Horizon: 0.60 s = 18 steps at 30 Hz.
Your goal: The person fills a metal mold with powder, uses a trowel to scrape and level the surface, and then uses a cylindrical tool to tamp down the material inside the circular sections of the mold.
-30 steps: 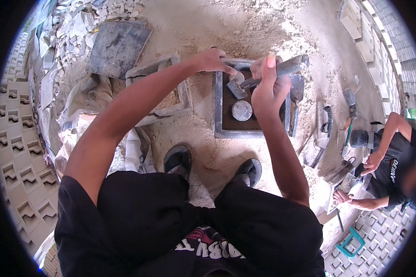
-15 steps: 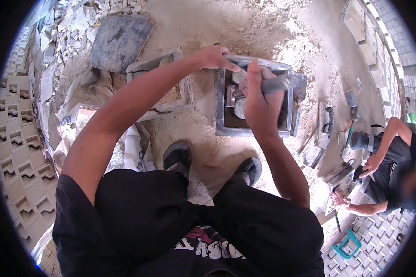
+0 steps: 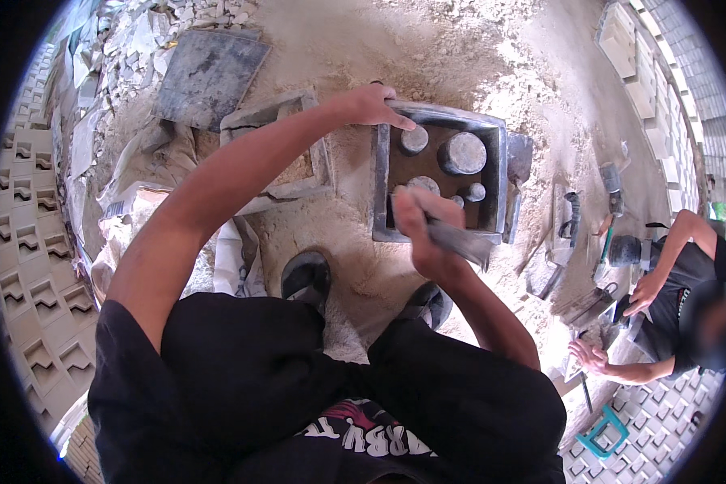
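Note:
A dark rectangular box frame [image 3: 381,173] rests on the sandy ground in front of me. Inside it stand round grey pieces of different sizes: a wide cylinder [image 3: 465,152], a smaller one [image 3: 414,140] at the far left, and a small knob [image 3: 476,192]. My left hand [image 3: 373,106] grips the frame's far left corner, thumb over the rim. Closed over the near half of the box, my right hand [image 3: 427,230] holds a grey brush-like tool [image 3: 460,244] with a widened end. Motion blurs the tool, and the hand partly hides another cylinder [image 3: 424,186].
An empty-looking frame [image 3: 324,161] and a dark square board [image 3: 211,74] lie to the left, near rubble and a crumpled sack [image 3: 232,258]. At right lie tools, including a hammer-like one [image 3: 613,179]. A co-worker [image 3: 661,298] sits there beside a teal stool [image 3: 605,433].
My right hand has swung nearer to me with the tool, uncovering the cylinders at the far side of the box. My left hand stays at the corner.

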{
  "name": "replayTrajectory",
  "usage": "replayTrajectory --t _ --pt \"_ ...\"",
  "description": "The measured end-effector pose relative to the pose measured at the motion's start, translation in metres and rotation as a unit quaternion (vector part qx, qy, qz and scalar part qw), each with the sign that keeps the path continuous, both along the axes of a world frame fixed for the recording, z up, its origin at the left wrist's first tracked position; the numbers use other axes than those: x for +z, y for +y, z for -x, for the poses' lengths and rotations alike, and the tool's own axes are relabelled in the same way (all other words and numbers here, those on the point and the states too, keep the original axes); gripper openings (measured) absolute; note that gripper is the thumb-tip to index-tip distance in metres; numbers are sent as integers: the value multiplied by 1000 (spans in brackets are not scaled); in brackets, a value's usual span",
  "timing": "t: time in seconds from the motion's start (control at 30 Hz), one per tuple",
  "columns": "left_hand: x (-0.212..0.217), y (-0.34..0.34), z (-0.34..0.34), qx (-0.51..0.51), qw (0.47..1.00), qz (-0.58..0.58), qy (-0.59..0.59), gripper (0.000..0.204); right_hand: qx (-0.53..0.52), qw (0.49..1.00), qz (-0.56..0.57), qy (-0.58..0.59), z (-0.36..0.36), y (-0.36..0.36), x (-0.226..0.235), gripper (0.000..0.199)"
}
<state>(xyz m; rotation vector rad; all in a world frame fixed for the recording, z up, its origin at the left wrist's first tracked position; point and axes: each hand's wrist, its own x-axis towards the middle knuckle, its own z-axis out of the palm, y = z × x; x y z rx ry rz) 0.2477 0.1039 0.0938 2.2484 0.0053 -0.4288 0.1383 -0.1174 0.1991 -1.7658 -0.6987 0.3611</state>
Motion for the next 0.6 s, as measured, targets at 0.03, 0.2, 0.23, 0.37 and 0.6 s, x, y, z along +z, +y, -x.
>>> replayTrajectory --t 0.03,0.2,0.23,0.37,0.6 --pt "-3 1 3 0 1000 2 14 78 -9 999 -4 37 4 -3 12 41" --pt "1 1 3 1 1000 8 11 76 161 984 -68 -18 -20 -17 25 45" --pt "1 -1 4 7 1000 14 6 75 164 985 -47 -2 -25 -18 26 45" --pt "-7 -1 10 19 999 25 18 73 200 976 -87 17 -32 -32 32 47" --pt "-12 0 2 19 1000 -11 -2 78 81 980 -51 173 -39 -57 20 40"
